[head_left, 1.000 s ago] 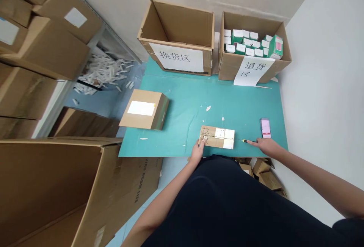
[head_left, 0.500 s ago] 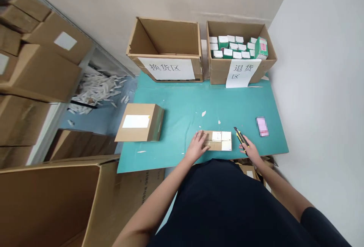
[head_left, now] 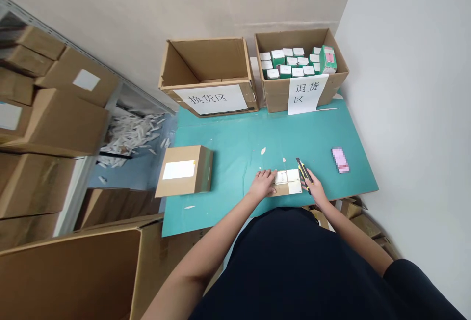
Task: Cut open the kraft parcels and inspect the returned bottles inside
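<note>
A small flat cardboard box (head_left: 283, 189) with white labels lies at the front edge of the green table. My left hand (head_left: 263, 184) grips its left end, fingers over the top and thumb along the near side. In my right hand (head_left: 313, 188) is a yellow-and-black utility knife (head_left: 303, 172), its tip pointing away from me. That hand is at the right end of the box; whether it touches the box I cannot tell.
Left on the green table (head_left: 228, 163) sits a labelled carton (head_left: 180, 170). Two open cartons stand at the back: one with a paper sign (head_left: 213, 99), another (head_left: 277, 95) holding several green-and-white boxes. A pink pixelated item (head_left: 340, 159) lies right. Shelved cartons (head_left: 69, 119) stand left.
My right hand has brought the utility knife left, up to the box's right end. My left hand has slid right along the box. The camera view has shifted slightly.
</note>
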`<state>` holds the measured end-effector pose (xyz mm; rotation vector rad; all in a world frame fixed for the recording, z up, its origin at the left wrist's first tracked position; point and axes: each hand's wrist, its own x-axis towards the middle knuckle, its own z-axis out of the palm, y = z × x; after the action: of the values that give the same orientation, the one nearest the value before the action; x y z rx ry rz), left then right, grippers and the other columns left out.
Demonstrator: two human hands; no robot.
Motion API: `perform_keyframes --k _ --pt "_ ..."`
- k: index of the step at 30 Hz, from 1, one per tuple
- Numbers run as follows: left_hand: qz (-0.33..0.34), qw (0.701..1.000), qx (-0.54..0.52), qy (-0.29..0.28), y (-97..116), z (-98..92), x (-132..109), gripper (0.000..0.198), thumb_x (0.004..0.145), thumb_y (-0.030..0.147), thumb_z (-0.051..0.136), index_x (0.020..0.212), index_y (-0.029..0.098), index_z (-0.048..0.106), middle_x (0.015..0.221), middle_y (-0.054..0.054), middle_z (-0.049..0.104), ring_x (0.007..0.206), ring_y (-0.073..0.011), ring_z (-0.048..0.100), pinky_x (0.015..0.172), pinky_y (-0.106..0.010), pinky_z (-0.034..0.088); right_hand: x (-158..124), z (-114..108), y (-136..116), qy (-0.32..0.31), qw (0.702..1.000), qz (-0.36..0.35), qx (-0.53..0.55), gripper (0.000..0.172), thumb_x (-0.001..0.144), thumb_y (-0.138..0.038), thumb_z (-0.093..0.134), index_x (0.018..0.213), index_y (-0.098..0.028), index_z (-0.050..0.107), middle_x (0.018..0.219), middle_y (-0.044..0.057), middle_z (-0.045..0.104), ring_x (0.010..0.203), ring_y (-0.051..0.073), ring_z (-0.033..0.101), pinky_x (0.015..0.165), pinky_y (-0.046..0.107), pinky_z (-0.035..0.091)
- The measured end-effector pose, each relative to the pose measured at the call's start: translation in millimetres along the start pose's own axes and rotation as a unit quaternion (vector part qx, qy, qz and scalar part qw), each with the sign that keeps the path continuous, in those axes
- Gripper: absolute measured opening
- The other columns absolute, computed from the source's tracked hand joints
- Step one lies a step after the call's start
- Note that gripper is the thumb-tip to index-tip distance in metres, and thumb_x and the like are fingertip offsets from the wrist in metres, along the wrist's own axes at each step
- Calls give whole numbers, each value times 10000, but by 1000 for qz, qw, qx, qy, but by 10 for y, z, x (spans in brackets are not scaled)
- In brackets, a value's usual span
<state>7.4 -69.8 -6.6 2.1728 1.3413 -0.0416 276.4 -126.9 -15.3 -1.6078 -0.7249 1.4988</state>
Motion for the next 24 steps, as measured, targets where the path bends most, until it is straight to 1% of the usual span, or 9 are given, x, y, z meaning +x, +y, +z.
perform_keyframes --k 2,4,6,9,12,15,18,24 --pt "-15 999 34 -12 50 -37 -1 917 707 323 845 1500 306 385 1469 -125 506 1381 -352 429 1194 -496 229 -16 -75 -9 9 1000 1 -5 877 763 -577 701 1536 -255 440 1228 113 705 988 240 726 874 390 598" --pt "-25 998 62 -22 97 -77 3 895 720 325 837 1493 297 388 1441 -117 521 1356 -338 446 1180 -480 250 -65 -170 -24 14 1000 -6 -26 871 760 -588 700 1527 -254 457 1207 108 708 948 236 733 845 391 610" --pt "-26 996 81 -24 140 -115 10 836 741 314 818 1472 279 416 1403 -115 539 1320 -323 466 1163 -455 272 -142 -279 -50 7 998 -12 -56 862 777 -596 682 1531 -247 453 1201 106 708 909 229 734 789 373 626" --pt "-25 994 104 -20 196 -158 31 752 757 306 800 1427 263 461 1343 -118 560 1262 -318 483 1115 -439 310 -286 -444 -109 -3 994 -15 -106 809 826 -568 640 1541 -246 439 1193 96 710 829 204 720 666 319 626" --pt "-39 992 118 -21 234 -183 71 697 744 323 807 1367 256 500 1282 -123 567 1201 -327 493 1031 -441 352 -418 -571 -161 -17 988 -7 -156 733 865 -498 602 1535 -244 449 1129 80 725 712 163 673 529 252 568" --pt "-44 991 122 -31 237 -191 111 654 725 340 823 1302 238 535 1230 -120 572 1155 -322 509 990 -433 361 -500 -632 -181 -29 980 27 -197 670 891 -430 563 1525 -236 468 1011 67 736 577 124 597 423 209 463" --pt "-36 991 125 -29 198 -179 123 649 721 353 828 1293 232 547 1220 -122 577 1143 -320 520 978 -423 369 -531 -639 -178 -33 974 46 -219 630 900 -385 551 1508 -226 495 951 63 728 516 103 545 409 199 408" --pt "-11 994 112 0 80 -120 98 695 722 362 834 1343 256 540 1242 -111 581 1149 -317 524 982 -417 378 -537 -607 -190 -39 973 51 -223 611 890 -385 566 1483 -243 531 937 55 713 526 105 538 452 210 425"
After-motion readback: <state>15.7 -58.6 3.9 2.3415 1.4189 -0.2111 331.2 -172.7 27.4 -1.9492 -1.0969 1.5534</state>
